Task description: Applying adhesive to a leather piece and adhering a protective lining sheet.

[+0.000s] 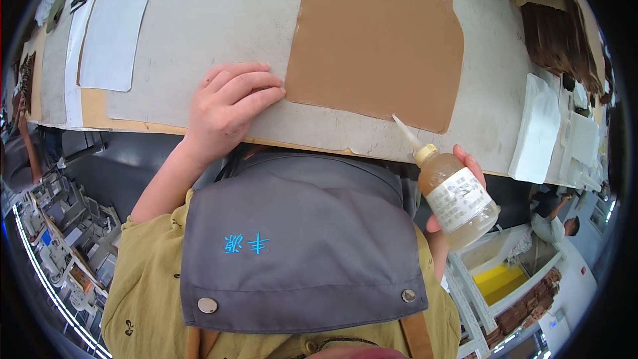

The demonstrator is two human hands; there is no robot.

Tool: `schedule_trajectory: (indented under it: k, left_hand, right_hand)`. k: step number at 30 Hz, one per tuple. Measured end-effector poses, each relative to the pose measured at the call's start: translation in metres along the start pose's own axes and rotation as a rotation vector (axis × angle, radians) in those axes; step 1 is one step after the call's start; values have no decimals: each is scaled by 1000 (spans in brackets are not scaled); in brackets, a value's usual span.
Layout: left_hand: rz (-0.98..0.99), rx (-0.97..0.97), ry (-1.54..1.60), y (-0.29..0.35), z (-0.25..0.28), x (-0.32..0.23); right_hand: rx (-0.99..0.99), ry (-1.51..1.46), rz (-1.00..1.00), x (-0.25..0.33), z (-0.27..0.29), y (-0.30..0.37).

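Touching brown sheet point(379, 43) at left | left hand point(229, 103): loosely spread | right hand point(471, 165) (off sheet): clasping bottle point(458, 199)

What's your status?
Left hand at left edge of brown panel. Right hand gripping bottle, nozzle at panel's near edge. Panel lies flat; white sheet apart, left.

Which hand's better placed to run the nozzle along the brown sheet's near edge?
Likely right hand: holds the bottle, nozzle at the near edge of the brown sheet. Left hand: empty, fingertips by the sheet's left edge.

grey apron point(299, 209) | blue embroidery point(258, 242) | metal snaps point(207, 305) | mustard shirt point(146, 272) | brown straps point(416, 336)
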State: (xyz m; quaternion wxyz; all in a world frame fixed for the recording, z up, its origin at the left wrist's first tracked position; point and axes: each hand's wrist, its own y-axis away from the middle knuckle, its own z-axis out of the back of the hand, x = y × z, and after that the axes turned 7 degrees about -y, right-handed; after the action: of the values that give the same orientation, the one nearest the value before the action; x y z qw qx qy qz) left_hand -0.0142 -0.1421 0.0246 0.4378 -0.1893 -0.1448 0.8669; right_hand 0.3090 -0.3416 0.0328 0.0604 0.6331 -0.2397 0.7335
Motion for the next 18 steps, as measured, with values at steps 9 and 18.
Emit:
schedule_trajectory:
  k: [9,18]
  left_hand:
    - [108,-41,122,7,-3,10]
    - [269,-53,86,24,-5,18]
  right_hand:
    - [-423,-880,-294,-20,22,-37]
    - [-644,66,-201,17,219,-91]
